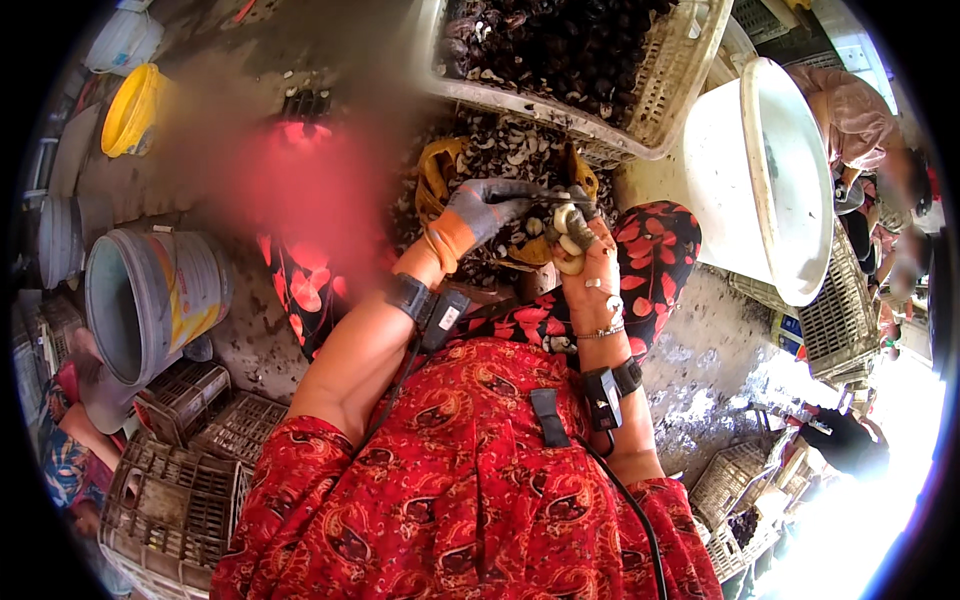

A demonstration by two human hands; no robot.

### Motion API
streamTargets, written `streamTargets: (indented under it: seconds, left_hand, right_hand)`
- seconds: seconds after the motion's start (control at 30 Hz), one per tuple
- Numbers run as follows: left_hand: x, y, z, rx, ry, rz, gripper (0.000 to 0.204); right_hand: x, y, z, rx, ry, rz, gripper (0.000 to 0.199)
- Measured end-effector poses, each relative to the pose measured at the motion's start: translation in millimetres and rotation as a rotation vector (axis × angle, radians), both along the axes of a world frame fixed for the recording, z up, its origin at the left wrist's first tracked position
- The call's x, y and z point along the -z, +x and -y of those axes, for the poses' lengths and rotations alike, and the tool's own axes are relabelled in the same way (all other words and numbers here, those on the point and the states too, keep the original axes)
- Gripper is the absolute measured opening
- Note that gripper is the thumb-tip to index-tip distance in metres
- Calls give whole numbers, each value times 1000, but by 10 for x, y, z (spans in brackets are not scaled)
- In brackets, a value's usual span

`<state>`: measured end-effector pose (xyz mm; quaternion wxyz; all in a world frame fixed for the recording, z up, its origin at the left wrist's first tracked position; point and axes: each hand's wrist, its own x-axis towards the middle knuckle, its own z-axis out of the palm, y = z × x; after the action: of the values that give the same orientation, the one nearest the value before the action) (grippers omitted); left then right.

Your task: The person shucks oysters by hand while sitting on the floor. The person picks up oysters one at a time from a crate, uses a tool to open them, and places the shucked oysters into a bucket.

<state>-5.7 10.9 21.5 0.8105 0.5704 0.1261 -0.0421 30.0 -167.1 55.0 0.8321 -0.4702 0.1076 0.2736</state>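
Left hand (487,212), in a grey and orange glove, is closed around a thin dark blade (545,197) that reaches across to the right. Right hand (585,250), fingers wrapped in pale tape, is closed on a small pale nut (565,218), pinching it at chest height just over the lap. The blade tip meets the nut right at the fingertips. That nut looks light and hard, curved and small, so it likely wants a tight pinch at both ends, leaving the middle bare for the edge; it could slip or crack if squeezed carelessly. Just below the hands sits a heap of shells (500,150) in dark and pale bits, spilling over a yellow cloth. Beyond it, a white crate (670,90) is full of dark pieces. A white tub (760,170) stands to the right, a grey bucket (150,290) to the left.
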Motion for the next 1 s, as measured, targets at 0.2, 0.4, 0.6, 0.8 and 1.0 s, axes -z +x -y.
streamTargets:
  seconds: [0.2, 0.4, 0.6, 0.8, 1.0]
  left_hand:
    - [165, -5, -104, -158, 130, -153, 24]
    - [78, 23, -95, -239, 120, -132, 23]
    - [125, 57, -99, -371, -72, -173, 22]
    - [-63, 79, -30, -459, -229, -272, 20]
    - [-92, 119, 21, -488, -435, -175, 23]
  right_hand:
    - [-255, 23, -7, 51, 273, -296, 29]
    - [-411, 190, -86, -38, 338, -470, 24]
    - [-806, 790, -404, -66, -284, 47, 19]
    - [-657, 1835, -749, -323, -1016, 473, 31]
    - [-489, 2451, -1252, -453, -1735, 1147, 41]
